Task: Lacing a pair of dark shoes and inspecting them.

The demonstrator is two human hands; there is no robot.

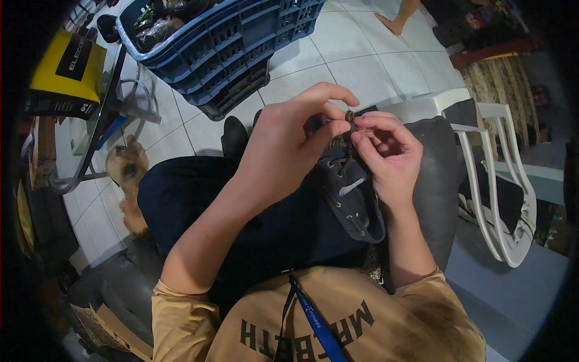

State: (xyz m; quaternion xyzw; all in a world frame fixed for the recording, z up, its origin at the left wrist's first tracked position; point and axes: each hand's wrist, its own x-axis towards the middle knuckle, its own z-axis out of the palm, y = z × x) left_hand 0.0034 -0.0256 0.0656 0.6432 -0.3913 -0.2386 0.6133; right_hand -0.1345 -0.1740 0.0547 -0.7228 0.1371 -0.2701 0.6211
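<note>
A dark grey lace-up shoe (pixel 351 202) rests on my lap, its heel toward me and its toe end pointing away. Above its front part, my left hand (pixel 295 133) and my right hand (pixel 388 142) meet at the fingertips. Both pinch a dark brown shoelace (pixel 350 125), which rises from the shoe between them. The left fingers are bent, with thumb and fingertips closed on the lace. On the other side, my right thumb and forefinger press together on it too. Part of the shoe's front lies hidden behind my hands.
A blue plastic crate (pixel 223 45) with bagged items stands ahead on the tiled floor. To the left are a dog (pixel 128 175) and a yellow and black package (pixel 69 72) on a table. A white plastic chair (pixel 500 181) is at my right. Someone's bare foot (pixel 389 24) shows far off.
</note>
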